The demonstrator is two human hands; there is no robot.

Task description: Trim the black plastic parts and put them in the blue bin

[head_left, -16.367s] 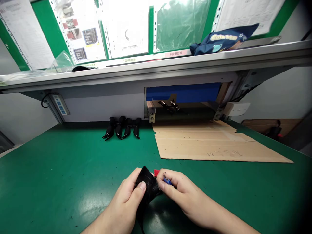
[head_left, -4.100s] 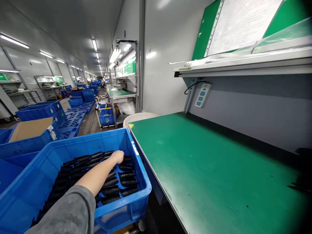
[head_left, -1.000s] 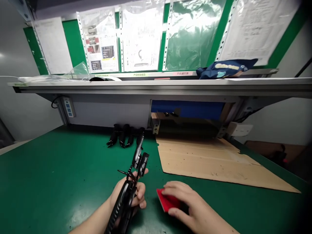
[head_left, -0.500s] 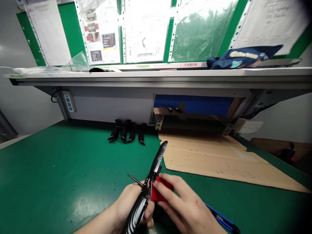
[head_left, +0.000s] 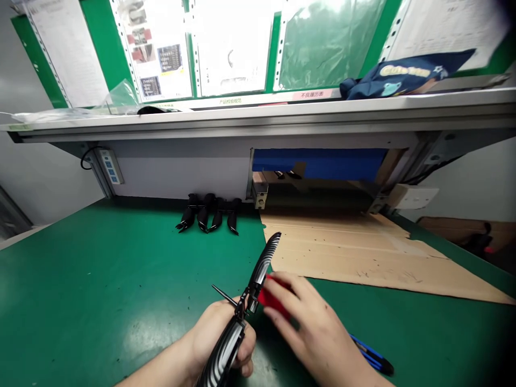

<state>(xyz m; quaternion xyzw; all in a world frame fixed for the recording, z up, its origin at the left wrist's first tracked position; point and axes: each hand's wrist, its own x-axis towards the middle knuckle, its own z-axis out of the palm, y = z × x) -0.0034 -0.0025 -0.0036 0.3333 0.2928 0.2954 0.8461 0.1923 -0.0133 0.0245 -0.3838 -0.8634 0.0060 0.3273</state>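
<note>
gripping the ribbed black part near its narrow middle, the left hand has its fingers curled closed around it. the part is held above the green table, slanting from the bottom edge of the view up toward the cardboard sheet, with pale curved stripes along both of its long sections and a thin black rod poking out to the left from the joint between them. the right hand pinches a red piece between thumb and fingers, right beside the upper section; whether the two touch, i cannot tell. a blue and black tool lies on the table next to the right hand, partly hidden by it. farther back on the table, four black pieces sit side by side in a row, near the pale back panel and to the left of the cardboard. the cardboard lies flat in front of a dark opening with a blue strip across its top. a power strip is mounted at the left, below the long shelf, and a navy packet rests on the right part of that shelf, in front of papers in clear sleeves.
</note>
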